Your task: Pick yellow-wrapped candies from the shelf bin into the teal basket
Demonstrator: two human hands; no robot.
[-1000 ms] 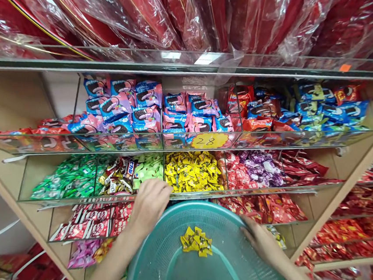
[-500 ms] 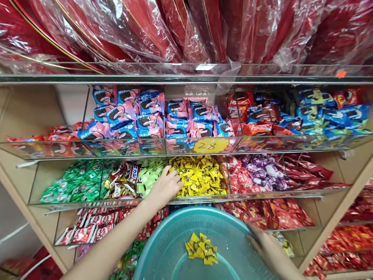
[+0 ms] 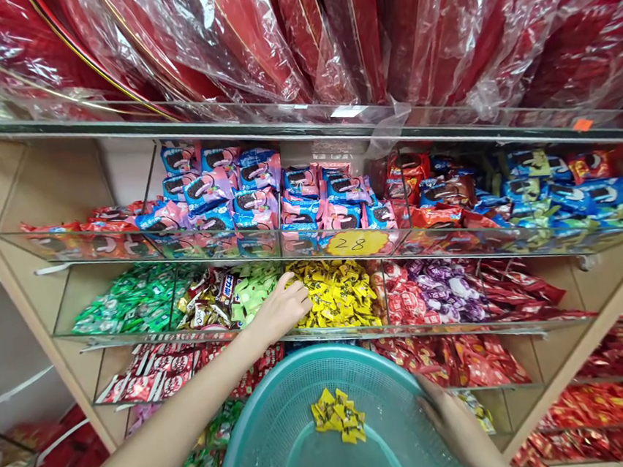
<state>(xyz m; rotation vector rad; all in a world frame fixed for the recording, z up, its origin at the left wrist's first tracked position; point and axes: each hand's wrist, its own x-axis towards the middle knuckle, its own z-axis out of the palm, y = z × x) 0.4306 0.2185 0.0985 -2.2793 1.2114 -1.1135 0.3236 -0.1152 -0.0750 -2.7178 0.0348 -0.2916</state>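
My left hand (image 3: 281, 310) reaches into the clear shelf bin of yellow wrapped candies (image 3: 342, 296), its fingers curled down onto the pile; what they hold is hidden. My right hand (image 3: 451, 418) grips the right rim of a teal mesh basket (image 3: 286, 427) held below the shelf. A small heap of the same yellow candies (image 3: 338, 416) lies in the basket.
Beside the yellow bin sit light green candies (image 3: 251, 291), green candies (image 3: 131, 302) and red and purple ones (image 3: 438, 291). Cookie packs (image 3: 264, 194) fill the shelf above, with a yellow "28" price tag (image 3: 357, 243). Red goods in plastic (image 3: 325, 34) hang overhead.
My left hand has moved up from the basket's rim and right into the yellow candy bin. The view has shifted slightly; the right hand stays on the basket.
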